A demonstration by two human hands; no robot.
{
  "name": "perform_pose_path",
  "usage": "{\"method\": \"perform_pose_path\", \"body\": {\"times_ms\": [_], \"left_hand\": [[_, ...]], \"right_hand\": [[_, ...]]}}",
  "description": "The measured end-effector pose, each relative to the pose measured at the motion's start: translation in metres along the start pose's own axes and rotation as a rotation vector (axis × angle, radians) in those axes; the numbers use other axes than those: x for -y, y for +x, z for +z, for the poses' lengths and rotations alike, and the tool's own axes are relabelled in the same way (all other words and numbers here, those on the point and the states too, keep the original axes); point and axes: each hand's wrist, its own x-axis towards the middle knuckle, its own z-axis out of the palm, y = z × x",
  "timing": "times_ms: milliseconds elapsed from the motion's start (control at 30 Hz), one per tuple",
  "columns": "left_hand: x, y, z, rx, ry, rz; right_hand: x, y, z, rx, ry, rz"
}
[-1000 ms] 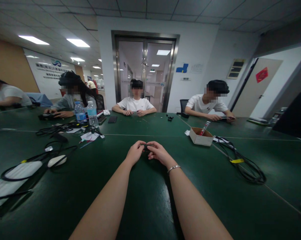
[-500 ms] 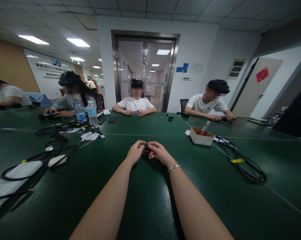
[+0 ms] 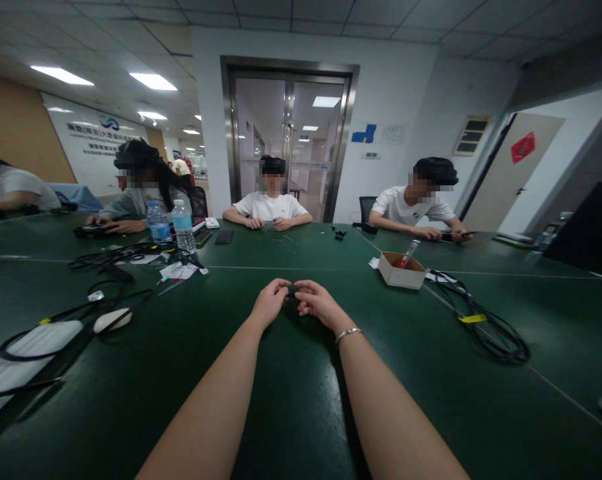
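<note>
Now two hands, left [image 3: 271, 303] and right [image 3: 319, 305], pinch one small dark object [image 3: 291, 292] between them, its long axis seemingly running sideways, hand to hand.

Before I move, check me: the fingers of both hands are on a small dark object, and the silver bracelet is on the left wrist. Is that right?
Not quite. The head view shows the silver bracelet on the wrist of the right hand, not the left hand. The fingers of both hands are on the small dark object.
</note>
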Motion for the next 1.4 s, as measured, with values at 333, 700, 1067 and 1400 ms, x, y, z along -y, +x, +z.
{"method": "perform_pose_path", "body": {"times_ms": [333, 700, 1067, 1400], "left_hand": [[-0.003, -0.001, -0.001, -0.009, 0.017, -0.006], [-0.006, -0.003, -0.002, -0.022, 0.071, 0.018], [-0.002, -0.002, -0.001, 0.015, 0.050, -0.009], [-0.009, -0.005, -0.002, 0.017, 0.118, 0.002]], "right_hand": [[0.001, 0.000, 0.001, -0.008, -0.033, 0.005], [-0.001, 0.001, 0.003, -0.026, -0.053, 0.009], [-0.002, 0.000, 0.000, 0.017, -0.058, -0.002], [-0.001, 0.000, 0.001, -0.014, -0.057, 0.010]]}}
